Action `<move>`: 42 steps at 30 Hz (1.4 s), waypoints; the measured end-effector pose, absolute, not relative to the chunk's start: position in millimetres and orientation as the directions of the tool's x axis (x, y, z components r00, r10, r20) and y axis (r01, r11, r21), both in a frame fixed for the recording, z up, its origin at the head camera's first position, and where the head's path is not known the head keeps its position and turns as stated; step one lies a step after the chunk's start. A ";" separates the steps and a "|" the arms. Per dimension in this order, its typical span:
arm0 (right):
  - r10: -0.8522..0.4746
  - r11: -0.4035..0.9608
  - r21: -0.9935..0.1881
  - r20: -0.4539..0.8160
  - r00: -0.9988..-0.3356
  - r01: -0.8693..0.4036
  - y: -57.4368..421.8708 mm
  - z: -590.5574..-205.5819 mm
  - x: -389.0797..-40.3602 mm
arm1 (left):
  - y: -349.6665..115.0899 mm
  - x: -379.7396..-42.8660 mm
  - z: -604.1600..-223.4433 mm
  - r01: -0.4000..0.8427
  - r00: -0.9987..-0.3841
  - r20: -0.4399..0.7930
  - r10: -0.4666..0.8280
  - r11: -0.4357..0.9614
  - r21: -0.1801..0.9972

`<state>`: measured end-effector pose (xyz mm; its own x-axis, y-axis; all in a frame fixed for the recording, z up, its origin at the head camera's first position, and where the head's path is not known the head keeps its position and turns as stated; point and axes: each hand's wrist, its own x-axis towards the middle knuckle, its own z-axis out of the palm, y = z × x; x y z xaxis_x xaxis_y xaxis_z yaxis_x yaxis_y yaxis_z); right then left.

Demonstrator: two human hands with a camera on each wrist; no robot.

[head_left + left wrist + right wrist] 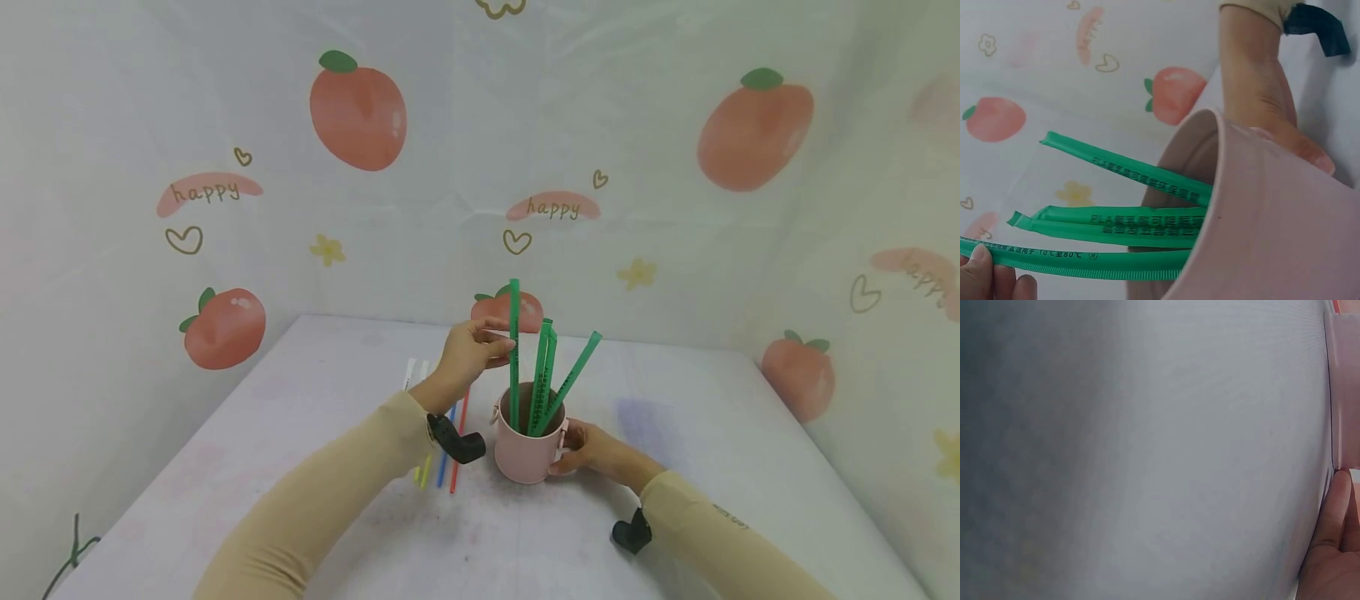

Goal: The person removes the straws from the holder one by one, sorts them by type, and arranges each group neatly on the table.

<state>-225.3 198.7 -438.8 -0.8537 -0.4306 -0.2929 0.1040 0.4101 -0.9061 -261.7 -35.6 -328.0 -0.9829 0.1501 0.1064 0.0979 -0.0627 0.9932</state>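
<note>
A pink bucket-shaped cup (pixel 522 457) with small side rings stands upright on the table. My left hand (pixel 463 357) pinches a green-wrapped straw (pixel 514 308) near its upper part, and the straw's lower end is inside the cup. Several other green-wrapped straws (pixel 1129 225) lean in the cup, one tilted out to the right; dark print shows on their wrappers. On the cup's right side, my right hand (pixel 598 452) grips the wall near the ring. In the right wrist view, the fingers (pixel 1335 506) touch the bottom edge of the cup (pixel 1345 394).
Left of the cup lie thin straws with white upper ends, partly hidden by my left forearm: yellow ones, a blue straw (pixel 441 471) and a red straw (pixel 454 477). A fruit-printed cloth (pixel 450 208) hangs behind the white table (pixel 495 550).
</note>
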 end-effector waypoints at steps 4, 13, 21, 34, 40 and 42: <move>-0.427 0.404 -0.908 -0.296 -0.854 0.112 198.9 -438.8 -225.2 | -39.4 -264.1 -320.0 0.101 -0.983 0.117 0.141 -0.120 0.988; -0.436 0.390 -0.914 -0.291 -0.851 0.112 200.1 -440.0 -226.2 | -53.9 -267.5 -292.7 0.120 -0.985 0.142 0.101 -0.200 0.972; -0.438 0.386 -0.915 -0.291 -0.851 0.115 199.9 -440.4 -226.9 | -75.2 -271.7 -273.9 0.134 -0.988 0.149 0.049 -0.235 0.963; -0.449 0.370 -0.921 -0.294 -0.844 0.123 200.3 -439.1 -226.6 | -122.6 -292.1 -282.2 0.140 -0.988 0.130 -0.081 -0.128 0.982; -0.457 0.381 -0.918 -0.288 -0.842 0.107 199.7 -438.7 -225.9 | -144.1 -298.8 -297.3 0.098 -0.990 0.095 -0.108 -0.019 0.995; -0.457 0.389 -0.916 -0.286 -0.842 0.099 199.4 -438.8 -225.5 | -150.6 -300.1 -302.5 0.082 -0.990 0.085 -0.115 0.031 0.996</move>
